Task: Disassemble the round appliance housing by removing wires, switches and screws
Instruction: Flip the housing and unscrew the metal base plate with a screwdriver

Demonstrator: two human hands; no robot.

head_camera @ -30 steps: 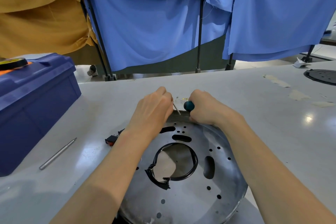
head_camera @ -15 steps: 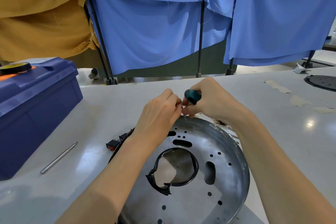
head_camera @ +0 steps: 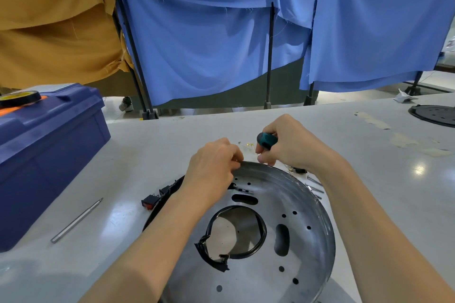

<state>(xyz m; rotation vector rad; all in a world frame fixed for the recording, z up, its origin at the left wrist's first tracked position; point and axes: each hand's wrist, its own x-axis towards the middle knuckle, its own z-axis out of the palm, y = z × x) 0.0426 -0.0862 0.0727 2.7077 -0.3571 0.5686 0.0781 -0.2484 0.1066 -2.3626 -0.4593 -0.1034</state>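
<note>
Disassembly under way: the round metal housing (head_camera: 307, 204) lies dish-up on the tabletop (head_camera: 369, 167), to the right of the blue toolbox (head_camera: 49, 150). The left hand (head_camera: 211, 170) pinches its far rim with curled fingers. The right hand (head_camera: 290, 145), just beside it, is wrapped round a teal-handled screwdriver (head_camera: 267, 140). The thin, stiff sheet metal looks light, slick and possibly sharp-edged, so it is best steadied by that rim.

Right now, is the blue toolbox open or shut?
Shut: the blue toolbox has its lid down flat, and a tape roll rests on top.
</note>
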